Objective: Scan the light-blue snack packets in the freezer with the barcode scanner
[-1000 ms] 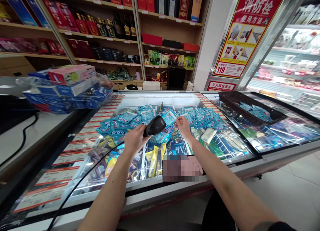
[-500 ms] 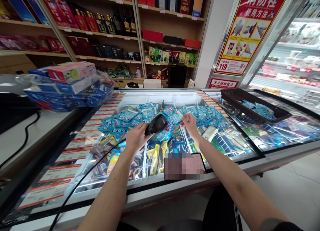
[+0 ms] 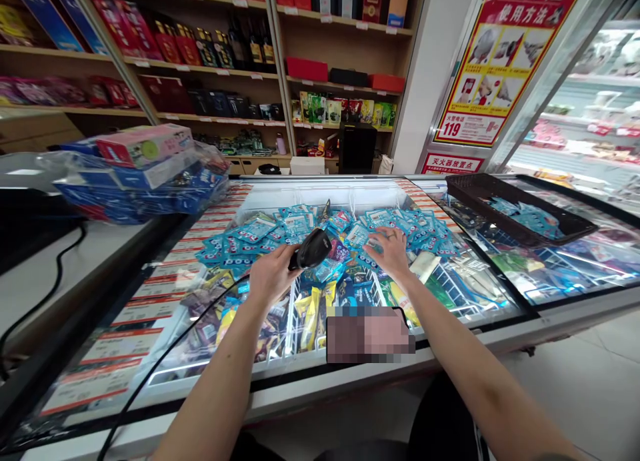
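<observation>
My left hand point(image 3: 271, 274) is wrapped round a black barcode scanner point(image 3: 314, 249), whose cable runs down to the lower left. The scanner's head points right, toward the blue packets. My right hand point(image 3: 391, 253) is open, its fingers apart, just over the blue packets point(image 3: 423, 229) at the right. Near its fingertips, one blue packet point(image 3: 358, 236) lies printed side up; whether they touch it I cannot tell. More blue packets point(image 3: 255, 231) spread in a loose layer across the freezer's glass top, left of the scanner.
Under the glass, the chest freezer point(image 3: 200, 281) holds wire baskets of wrapped ice creams. A phone point(image 3: 370, 336) with a blurred screen rests on the front edge. At the right stands a brown basket point(image 3: 565, 238) with blue packets. Plastic-wrapped boxes point(image 3: 145, 174) are stacked at the left.
My right hand has moved slightly right and its fingers have spread from a pinch at the blue packets. My left hand with the scanner has hardly moved.
</observation>
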A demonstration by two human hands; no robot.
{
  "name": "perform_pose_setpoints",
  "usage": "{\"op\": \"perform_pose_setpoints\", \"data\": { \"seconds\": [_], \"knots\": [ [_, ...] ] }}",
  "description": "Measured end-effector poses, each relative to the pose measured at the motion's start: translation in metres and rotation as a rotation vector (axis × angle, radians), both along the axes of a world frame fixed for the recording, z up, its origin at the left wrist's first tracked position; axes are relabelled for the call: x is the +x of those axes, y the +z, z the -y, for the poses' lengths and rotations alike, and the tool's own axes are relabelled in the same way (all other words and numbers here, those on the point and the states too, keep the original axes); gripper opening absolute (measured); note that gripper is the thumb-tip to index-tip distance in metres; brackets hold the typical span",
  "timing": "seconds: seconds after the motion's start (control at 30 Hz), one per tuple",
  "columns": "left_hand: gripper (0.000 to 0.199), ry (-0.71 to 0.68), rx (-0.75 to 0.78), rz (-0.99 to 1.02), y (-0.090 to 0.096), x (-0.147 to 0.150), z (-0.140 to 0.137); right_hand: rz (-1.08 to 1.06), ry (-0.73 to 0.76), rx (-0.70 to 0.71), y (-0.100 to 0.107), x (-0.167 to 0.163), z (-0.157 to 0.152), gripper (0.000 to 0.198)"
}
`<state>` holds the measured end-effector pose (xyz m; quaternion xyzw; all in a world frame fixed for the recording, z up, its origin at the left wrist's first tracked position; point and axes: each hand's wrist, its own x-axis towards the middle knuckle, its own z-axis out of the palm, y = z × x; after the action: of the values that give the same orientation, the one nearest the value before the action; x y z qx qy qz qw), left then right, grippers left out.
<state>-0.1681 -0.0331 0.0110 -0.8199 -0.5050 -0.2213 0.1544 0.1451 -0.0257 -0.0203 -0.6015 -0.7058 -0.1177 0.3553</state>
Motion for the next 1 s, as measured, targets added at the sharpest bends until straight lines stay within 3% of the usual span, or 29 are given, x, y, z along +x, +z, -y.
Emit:
{"op": "perform_pose_setpoints", "data": {
  "seconds": [0.1, 0.27, 0.37, 0.53, 0.8, 1.0],
  "knots": [
    [0.035, -0.005, -0.001, -0.043, -0.001, -0.001, -0.001, 0.083, 0.072, -0.060, 0.000, -0.001, -0.001, 0.033],
    [0.034, -0.008, 0.002, -0.068, -0.002, -0.003, -0.002, 0.064, -0.069, -0.022, -0.001, 0.004, -0.005, 0.029],
    [0.036, -0.003, 0.004, -0.082, -0.002, -0.006, -0.003, 0.076, -0.056, 0.007, 0.001, 0.003, -0.003, 0.028],
    [0.035, 0.027, 0.005, -0.079, -0.001, -0.015, -0.006, 0.118, 0.069, 0.039, 0.005, -0.004, 0.001, 0.030],
    [0.031, 0.192, 0.051, 0.005, -0.002, -0.030, -0.009, 0.281, 0.260, 0.025, 0.005, -0.009, -0.001, 0.025],
    [0.032, 0.229, 0.055, 0.046, -0.002, -0.035, -0.010, 0.307, 0.460, -0.073, 0.014, -0.045, -0.020, 0.030]
  ]
}}
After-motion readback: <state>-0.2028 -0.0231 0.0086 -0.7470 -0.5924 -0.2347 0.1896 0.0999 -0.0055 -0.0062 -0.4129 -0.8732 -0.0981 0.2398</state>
